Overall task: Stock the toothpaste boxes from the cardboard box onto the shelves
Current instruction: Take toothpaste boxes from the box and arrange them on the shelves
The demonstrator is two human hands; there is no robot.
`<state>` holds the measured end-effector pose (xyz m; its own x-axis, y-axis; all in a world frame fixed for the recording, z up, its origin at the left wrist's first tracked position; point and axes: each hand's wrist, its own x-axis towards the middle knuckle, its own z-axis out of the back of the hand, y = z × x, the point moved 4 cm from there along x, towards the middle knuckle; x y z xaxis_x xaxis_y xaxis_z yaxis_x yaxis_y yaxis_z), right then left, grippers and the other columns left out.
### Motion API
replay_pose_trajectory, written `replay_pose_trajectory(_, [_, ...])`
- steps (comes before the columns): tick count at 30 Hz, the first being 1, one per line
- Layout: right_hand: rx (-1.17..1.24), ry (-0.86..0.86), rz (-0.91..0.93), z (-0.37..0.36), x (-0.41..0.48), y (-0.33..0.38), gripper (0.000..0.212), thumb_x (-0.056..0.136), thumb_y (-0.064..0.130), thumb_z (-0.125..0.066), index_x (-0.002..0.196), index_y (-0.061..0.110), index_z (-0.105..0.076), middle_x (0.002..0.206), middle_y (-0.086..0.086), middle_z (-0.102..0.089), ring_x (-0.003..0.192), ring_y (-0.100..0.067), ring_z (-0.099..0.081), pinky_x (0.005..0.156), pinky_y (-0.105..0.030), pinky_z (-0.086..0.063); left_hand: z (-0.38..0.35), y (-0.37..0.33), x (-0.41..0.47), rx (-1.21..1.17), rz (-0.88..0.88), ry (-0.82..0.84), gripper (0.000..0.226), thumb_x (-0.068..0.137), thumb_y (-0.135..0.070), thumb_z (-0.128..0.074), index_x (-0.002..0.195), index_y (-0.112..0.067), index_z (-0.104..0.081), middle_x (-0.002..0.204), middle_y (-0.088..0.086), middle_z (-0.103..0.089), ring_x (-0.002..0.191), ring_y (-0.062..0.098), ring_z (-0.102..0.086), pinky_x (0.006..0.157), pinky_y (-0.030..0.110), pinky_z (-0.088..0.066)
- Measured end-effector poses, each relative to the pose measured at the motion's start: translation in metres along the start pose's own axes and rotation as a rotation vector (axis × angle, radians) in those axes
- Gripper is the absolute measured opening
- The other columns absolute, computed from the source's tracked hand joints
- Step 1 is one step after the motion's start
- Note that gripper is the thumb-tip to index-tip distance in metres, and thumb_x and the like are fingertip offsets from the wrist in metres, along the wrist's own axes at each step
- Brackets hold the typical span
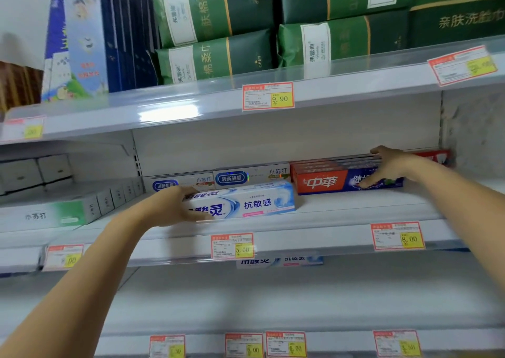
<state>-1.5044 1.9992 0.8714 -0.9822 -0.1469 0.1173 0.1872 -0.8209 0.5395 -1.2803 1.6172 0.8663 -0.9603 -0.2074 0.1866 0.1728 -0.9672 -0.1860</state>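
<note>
Head view showed both hands up at the middle shelf (355, 210). The left hand (175, 207) held the left end of a white box (246, 202) of toothpaste. Its fingers (200, 217) were clamped on that end, thumb on top and the others below. The white box lay flat on the shelf near the front edge, with its long side facing out. Just behind it stood two more pale boxes (218, 178).

The right hand (393, 166) lay on a stack of red boxes (328, 180). Its fingers (367, 183) were spread apart and flat, pressing on the top and front of the stack, not gripping it. The red boxes sat just right of the white box, very close, maybe touching at the corner.

The step looked like setting the white box in place. To do it well, the left hand should slide the box straight back until it sits snug against the pale boxes, with its face to the front. The right hand should keep the red stack from tipping or sliding. Push slowly, so the boxes do not bump out of line.

The cardboard box could not be seen. A lower shelf (300, 303) looked mostly bare, with one white box (278, 262) peeking out under the price tags (232, 245).
</note>
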Motion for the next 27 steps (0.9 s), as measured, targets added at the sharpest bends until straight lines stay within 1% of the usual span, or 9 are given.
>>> replay_pose_trajectory(3, [-0.045,-0.012,-0.037,-0.002,-0.003,0.004,0.11,0.065,0.029,-0.087,0.15,0.014,-0.018,0.151,-0.014,-0.03,0.132,-0.035,-0.038,0.101,-0.042,-0.041,0.001,0.01,-0.003,-0.052,0.052,-0.002,0.076,0.074,-0.05,-0.069,0.137,-0.015,-0.044,0.126,0.001,-0.058,0.106,0.017,-0.058,0.091,0.026,-0.048])
replay_pose_trajectory(6, [-0.206,-0.174,-0.012,0.001,-0.014,0.027,0.107,0.065,0.035,-0.086,0.149,0.017,-0.021,0.144,-0.019,-0.032,0.128,-0.038,-0.038,0.1,-0.045,-0.043,0.001,0.018,-0.006,-0.102,0.111,-0.056,0.082,0.073,-0.044,-0.074,0.14,-0.012,-0.039,0.141,0.007,-0.048,0.119,0.022,-0.053,0.103,0.033,-0.04])
replay_pose_trajectory(9, [-0.133,-0.256,0.3,-0.006,-0.04,0.076,0.073,0.077,0.033,-0.076,0.139,0.019,-0.041,0.135,-0.013,-0.047,0.118,-0.03,-0.049,0.09,-0.033,-0.044,-0.001,0.023,-0.01,-0.173,0.134,-0.074,0.087,0.067,-0.048,-0.074,0.138,-0.01,-0.041,0.131,0.007,-0.055,0.099,0.015,-0.053,0.095,0.028,-0.043])
replay_pose_trajectory(12, [-0.049,0.0,0.569,-0.031,-0.077,0.122,0.048,0.081,0.04,-0.071,0.124,0.022,-0.059,0.122,0.001,-0.063,0.109,-0.016,-0.058,0.091,-0.027,-0.046,-0.002,0.024,-0.013,-0.23,0.121,-0.1,0.081,0.069,-0.044,-0.074,0.137,-0.011,-0.043,0.125,0.007,-0.058,0.095,0.015,-0.055,0.086,0.023,-0.043])
replay_pose_trajectory(15, [-0.099,0.259,0.682,-0.058,-0.105,0.144,0.059,0.083,0.046,-0.067,0.136,0.031,-0.047,0.132,0.011,-0.054,0.107,-0.002,-0.053,0.092,-0.019,-0.037,-0.002,0.024,-0.016,-0.317,0.074,-0.139,0.066,0.074,-0.034,-0.075,0.132,-0.012,-0.049,0.103,-0.002,-0.062,0.089,0.015,-0.058,0.079,0.021,-0.044])
replay_pose_trajectory(18, [-0.227,0.192,0.721,-0.07,-0.106,0.145,0.069,0.083,0.043,-0.068,0.144,0.029,-0.037,0.144,0.011,-0.043,0.114,-0.007,-0.051,0.096,-0.022,-0.036,-0.004,0.023,-0.018,-0.435,0.019,-0.117,0.047,0.077,-0.024,-0.073,0.12,-0.018,-0.054,0.091,-0.011,-0.064,0.083,0.004,-0.061,0.072,0.015,-0.048])
replay_pose_trajectory(21, [-0.269,0.134,0.675,-0.074,-0.102,0.139,0.078,0.081,0.04,-0.071,0.146,0.02,-0.032,0.148,0.0,-0.039,0.13,-0.018,-0.042,0.103,-0.027,-0.034,-0.006,0.021,-0.017,-0.536,-0.022,-0.124,0.035,0.073,-0.022,-0.075,0.103,-0.023,-0.056,0.095,-0.007,-0.07,0.085,0.007,-0.067,0.084,0.03,-0.055])
replay_pose_trajectory(24, [-0.273,0.09,0.616,-0.073,-0.097,0.134,0.071,0.074,0.038,-0.078,0.134,0.017,-0.047,0.135,-0.003,-0.053,0.115,-0.021,-0.052,0.09,-0.029,-0.041,-0.006,0.002,-0.01,-0.574,-0.093,-0.176,0.043,0.073,-0.02,-0.075,0.112,-0.016,-0.056,0.099,-0.006,-0.07,0.088,0.008,-0.068,0.078,0.024,-0.054])
replay_pose_trajectory(27, [-0.249,-0.06,0.609,-0.056,-0.095,0.122,0.063,0.064,0.037,-0.085,0.114,0.012,-0.056,0.113,-0.005,-0.064,0.094,-0.022,-0.057,0.071,-0.028,-0.042,-0.003,-0.028,-0.004,-0.587,-0.18,-0.274,0.047,0.075,-0.016,-0.076,0.116,-0.014,-0.054,0.098,-0.01,-0.068,0.087,0.004,-0.066,0.069,0.015,-0.049])
